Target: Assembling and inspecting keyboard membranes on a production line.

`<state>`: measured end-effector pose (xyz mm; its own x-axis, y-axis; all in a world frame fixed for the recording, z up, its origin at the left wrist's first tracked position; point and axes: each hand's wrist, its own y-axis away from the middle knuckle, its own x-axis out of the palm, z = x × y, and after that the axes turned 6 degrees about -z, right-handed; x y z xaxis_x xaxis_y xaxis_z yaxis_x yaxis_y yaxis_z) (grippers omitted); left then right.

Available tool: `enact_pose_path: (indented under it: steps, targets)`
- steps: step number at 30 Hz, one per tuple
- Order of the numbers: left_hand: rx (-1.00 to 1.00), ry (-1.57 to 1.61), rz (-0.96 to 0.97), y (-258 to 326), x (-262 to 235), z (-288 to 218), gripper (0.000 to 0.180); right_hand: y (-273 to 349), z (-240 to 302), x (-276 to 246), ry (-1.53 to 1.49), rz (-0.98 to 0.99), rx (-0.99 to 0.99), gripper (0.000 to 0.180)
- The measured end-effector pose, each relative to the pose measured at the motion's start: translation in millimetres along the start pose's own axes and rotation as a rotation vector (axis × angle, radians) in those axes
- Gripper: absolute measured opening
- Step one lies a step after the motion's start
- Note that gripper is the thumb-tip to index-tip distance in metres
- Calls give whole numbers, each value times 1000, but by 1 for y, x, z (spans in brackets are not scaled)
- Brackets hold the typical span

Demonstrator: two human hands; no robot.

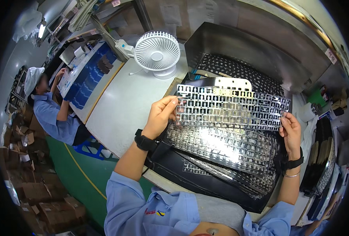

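Observation:
Between my two hands is a thin metal keyboard plate [229,108] full of key cutouts, held up by its short ends. My left hand [161,114] pinches its left end with the thumb on top. At the right end, my right hand [290,129] grips the plate's lower corner. Below it lies a pile of similar plates [221,147], with light glaring off the top one. The pile rests in a large black box [174,163]. A pale metal bracket with holes [233,83] shows just behind the held plate.
A white desk fan [157,55] stands on the white table [119,106] at the back left. The box's dark raised lid or panel [245,51] rises behind the plates. At far left a co-worker [50,104] sits by a blue-covered bench [92,78]; cardboard boxes [36,188] fill the floor there.

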<state>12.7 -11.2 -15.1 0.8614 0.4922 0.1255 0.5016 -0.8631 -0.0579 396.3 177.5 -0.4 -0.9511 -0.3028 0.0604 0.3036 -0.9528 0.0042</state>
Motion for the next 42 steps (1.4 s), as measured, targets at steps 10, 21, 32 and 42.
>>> enact_pose_path:
  steps: [10,21,32,42]
  targets:
    - [209,70,93,7,6,-19,24,2,-7,-11,32,29,-381,11]
    - [17,10,-2,0,9,-13,28,10,24,21,73,-67,-62,36]
    - [168,-70,-73,2,15,-19,50,-51,18,-17,-289,64,152,35]
    - [230,-199,-73,8,8,-16,51,115,120,91,-600,327,-40,39]
